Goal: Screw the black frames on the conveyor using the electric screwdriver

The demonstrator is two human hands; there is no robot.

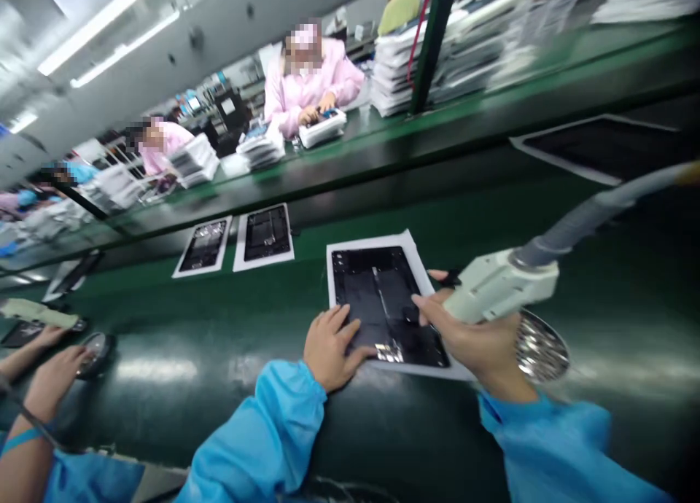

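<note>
My right hand (481,346) wraps round a blocky pale plastic tool (486,288), its tip hard to make out, while my left hand (331,350), splayed and gripping nothing, rests on the flat black panel (358,288) atop its white sheet (414,259), beside a partly hidden bowl (564,345) of shiny bits (539,346).

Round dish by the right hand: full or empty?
Not empty: small shiny pieces lie in the dish. The right hand hides part of it, so I cannot tell whether it is full.

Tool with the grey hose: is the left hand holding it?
No, the right hand holds the tool, and the left hand rests on the black panel.
</note>
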